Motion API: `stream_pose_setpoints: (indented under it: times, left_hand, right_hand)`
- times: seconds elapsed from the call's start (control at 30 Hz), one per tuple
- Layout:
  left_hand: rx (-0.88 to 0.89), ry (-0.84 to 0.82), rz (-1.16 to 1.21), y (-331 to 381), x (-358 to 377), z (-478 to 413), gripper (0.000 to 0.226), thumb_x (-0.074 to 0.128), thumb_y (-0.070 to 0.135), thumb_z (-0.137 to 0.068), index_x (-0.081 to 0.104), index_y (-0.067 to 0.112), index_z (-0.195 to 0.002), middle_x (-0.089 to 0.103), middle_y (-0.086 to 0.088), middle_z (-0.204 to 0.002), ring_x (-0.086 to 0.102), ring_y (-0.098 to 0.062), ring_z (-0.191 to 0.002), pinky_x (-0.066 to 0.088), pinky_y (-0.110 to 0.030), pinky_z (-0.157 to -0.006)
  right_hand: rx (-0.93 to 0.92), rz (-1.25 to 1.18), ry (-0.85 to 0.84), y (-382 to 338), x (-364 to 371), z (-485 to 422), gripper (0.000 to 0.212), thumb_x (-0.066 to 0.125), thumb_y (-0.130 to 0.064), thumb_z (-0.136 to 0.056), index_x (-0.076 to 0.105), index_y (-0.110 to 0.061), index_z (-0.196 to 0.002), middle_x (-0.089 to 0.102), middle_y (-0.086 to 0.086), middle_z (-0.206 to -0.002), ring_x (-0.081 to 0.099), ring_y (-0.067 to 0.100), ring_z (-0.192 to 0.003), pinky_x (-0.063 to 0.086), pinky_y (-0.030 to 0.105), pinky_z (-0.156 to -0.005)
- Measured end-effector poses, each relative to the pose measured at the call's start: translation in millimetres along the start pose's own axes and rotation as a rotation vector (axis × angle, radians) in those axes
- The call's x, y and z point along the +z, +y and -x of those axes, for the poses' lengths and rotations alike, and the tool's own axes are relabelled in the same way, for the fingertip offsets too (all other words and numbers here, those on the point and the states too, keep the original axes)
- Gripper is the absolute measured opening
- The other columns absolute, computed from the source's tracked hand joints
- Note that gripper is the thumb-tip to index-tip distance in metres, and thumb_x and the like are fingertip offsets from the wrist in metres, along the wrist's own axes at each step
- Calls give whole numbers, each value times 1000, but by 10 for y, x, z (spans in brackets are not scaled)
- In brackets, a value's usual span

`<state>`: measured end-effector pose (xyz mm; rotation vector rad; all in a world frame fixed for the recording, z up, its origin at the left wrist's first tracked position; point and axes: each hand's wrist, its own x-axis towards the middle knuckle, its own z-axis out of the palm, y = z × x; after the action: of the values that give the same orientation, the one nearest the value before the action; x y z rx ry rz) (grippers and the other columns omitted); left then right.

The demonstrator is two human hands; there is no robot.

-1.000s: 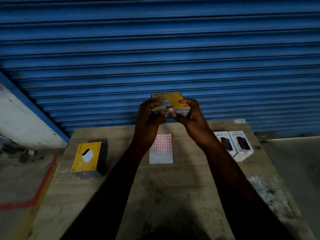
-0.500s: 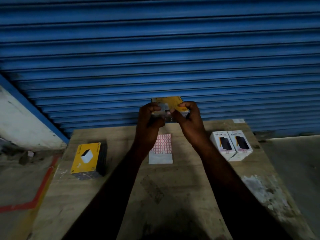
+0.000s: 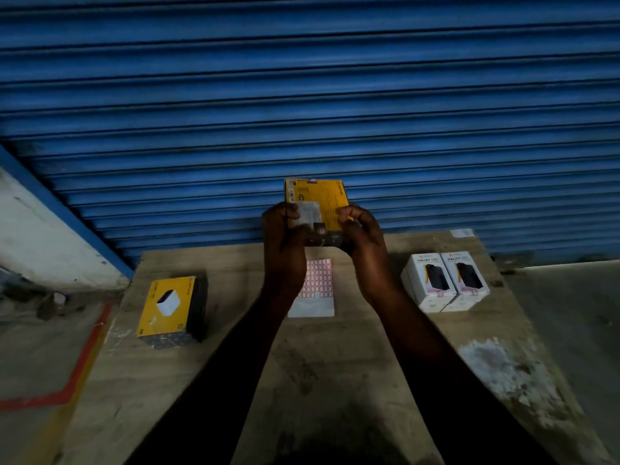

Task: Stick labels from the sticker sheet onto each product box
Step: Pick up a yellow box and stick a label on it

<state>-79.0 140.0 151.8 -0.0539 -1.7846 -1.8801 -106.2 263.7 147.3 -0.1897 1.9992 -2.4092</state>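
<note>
Your left hand and right hand clamp the yellow box between them, its back face tilted toward you, likely for pressing a label flat. The sticker sheet lies just below your hands, within reach.

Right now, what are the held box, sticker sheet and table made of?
The yellow box: printed cardboard, probably slight sheen; crisp folded edges. The sticker sheet: matte paper; lies flat, red-bordered label grid. The table: bare wood or plywood, worn; visible grain, stains, whitish patch.
</note>
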Motion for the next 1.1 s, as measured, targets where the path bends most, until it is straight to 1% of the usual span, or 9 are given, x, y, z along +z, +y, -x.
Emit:
stream_pose_setpoints:
  times: [0.1,0.17,0.3,0.47,0.57,0.7,0.8,0.93,1.1]
  left_hand:
    - [-128,-33,-25,-14,-73,-1,29,54,11,-94,44,7,-121,52,-7,-121,61,-7,-102,56,-25,-74]
    - [-124,-100,-159,-49,-125,11,44,65,13,-89,43,11,-128,51,5,-121,59,-2,-105,56,-28,-81]
    - [-186,-225,-283,-128,-183,48,79,80,7,-73,37,13,-139,51,15,-118,56,15,-100,51,-11,-77]
    - [-100,-219,-573,-351,-176,146,56,68,32,-87,44,22,-136,60,5,-120,64,0,-73,51,-14,-66]
    - [-160,-342,-717,-567,-131,183,67,60,49,-88,37,23,-146,60,7,-121,60,-8,-88,44,-18,-72]
    - [-304,-527,-739,-816,-6,368,63,62,45,-90,37,28,-145,58,12,-110,59,-7,-95,43,-19,-75]
    - [-478,-438,-619,-997,99,480,56,63,33,-92,42,24,-143,64,1,-116,63,-17,-100,53,-34,-86]
    - [-641,-329,-485,-1173,242,532,43,62,26,-93,53,18,-134,68,-13,-111,67,-25,-94,58,-43,-82]
    - [-747,-189,-485,-1554,358,543,36,69,47,-79,53,34,-108,69,-3,-92,70,-24,-83,58,-49,-79]
  right_hand:
    - [-106,244,-128,44,-91,-19,75,80,-41,-66,46,-19,-130,47,12,-136,56,22,-120,56,34,-90]
    - [-149,323,-174,110,-173,-35,85,86,-32,-63,42,-22,-134,50,7,-134,58,15,-117,55,31,-89]
    - [-190,434,8,117,-302,-95,56,79,-7,-76,53,-17,-125,60,-5,-116,62,-3,-101,57,26,-80]
    - [-50,425,128,211,-511,-124,38,78,-13,-80,59,-19,-113,68,-2,-107,70,13,-83,59,40,-70]
    - [24,440,194,332,-654,-116,33,77,-16,-81,62,-8,-109,70,4,-106,67,15,-101,56,35,-81]
    - [209,394,314,560,-827,-103,14,74,-21,-85,64,-14,-93,68,4,-94,66,23,-94,52,31,-80]
    - [248,507,298,764,-923,-101,15,70,-32,-84,65,-24,-72,69,7,-77,66,26,-78,55,45,-79]
    - [254,752,192,937,-1072,-39,18,66,-19,-88,73,-14,-103,73,6,-103,66,18,-95,40,18,-76]
    - [279,909,159,1206,-1291,91,16,68,-15,-82,73,-5,-95,73,15,-97,68,33,-91,49,35,-79]
